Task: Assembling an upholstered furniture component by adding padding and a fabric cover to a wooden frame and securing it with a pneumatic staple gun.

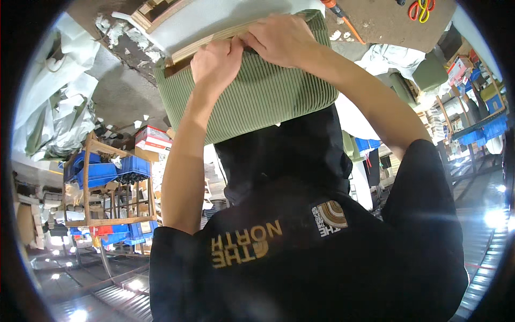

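A cushion-like piece covered in green ribbed corduroy fabric lies tilted before me, its lower edge against my dark clothing. Along its far side a pale wooden frame shows past the fabric's edge. My left hand is closed on that edge, thumb and fingers pinched together. Right beside it, my right hand grips the same edge with curled fingers, its thumb close to my left thumb. What lies under the fingertips is hidden.
Red-and-yellow scissors and an orange-handled tool lie at the far right. White sheeting is heaped at the left, above a wooden rack with blue bins. Foam scraps litter the floor.
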Tool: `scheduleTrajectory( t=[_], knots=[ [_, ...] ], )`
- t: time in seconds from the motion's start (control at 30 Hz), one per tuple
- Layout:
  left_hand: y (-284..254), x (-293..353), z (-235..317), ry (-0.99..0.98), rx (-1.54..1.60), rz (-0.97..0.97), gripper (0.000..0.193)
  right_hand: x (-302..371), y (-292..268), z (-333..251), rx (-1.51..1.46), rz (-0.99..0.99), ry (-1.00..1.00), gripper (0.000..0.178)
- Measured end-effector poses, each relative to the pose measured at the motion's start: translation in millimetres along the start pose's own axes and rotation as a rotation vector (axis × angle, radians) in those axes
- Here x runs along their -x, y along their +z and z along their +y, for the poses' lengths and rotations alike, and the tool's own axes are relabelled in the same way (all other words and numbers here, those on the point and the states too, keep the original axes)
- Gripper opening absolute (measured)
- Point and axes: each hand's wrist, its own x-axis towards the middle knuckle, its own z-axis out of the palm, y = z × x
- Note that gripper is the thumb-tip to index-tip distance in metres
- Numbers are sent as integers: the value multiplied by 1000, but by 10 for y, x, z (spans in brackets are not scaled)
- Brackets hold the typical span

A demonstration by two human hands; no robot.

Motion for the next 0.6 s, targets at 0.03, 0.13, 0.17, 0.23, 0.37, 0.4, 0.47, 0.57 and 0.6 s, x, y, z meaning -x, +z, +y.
scheduleTrajectory(
  t=[0.03,0.13,0.17,0.23,0.37,0.4,0.47,0.57,0.6],
  knots=[
    [-25,-46,55,-68,-85,-33,43,-42,-75,-52,58,-49,44,31],
    [52,-142,122,-92,-165,28,41,-81,-85,-76,63,-28,115,31],
    [84,-187,107,-51,-160,120,40,-90,-62,-71,9,37,142,31],
    [119,-265,79,44,-148,222,40,-114,6,-47,-76,107,215,29],
    [130,-427,57,105,-198,290,45,-335,18,76,-141,146,318,26],
    [116,-462,38,104,-202,288,45,-398,11,108,-145,145,318,26],
    [82,-519,-5,70,-181,289,46,-499,0,151,-182,162,260,20],
    [10,-629,58,141,-204,385,45,-616,61,292,-109,444,112,19],
    [-17,-690,55,144,-204,388,45,-690,70,328,-107,448,111,19]
  ],
)
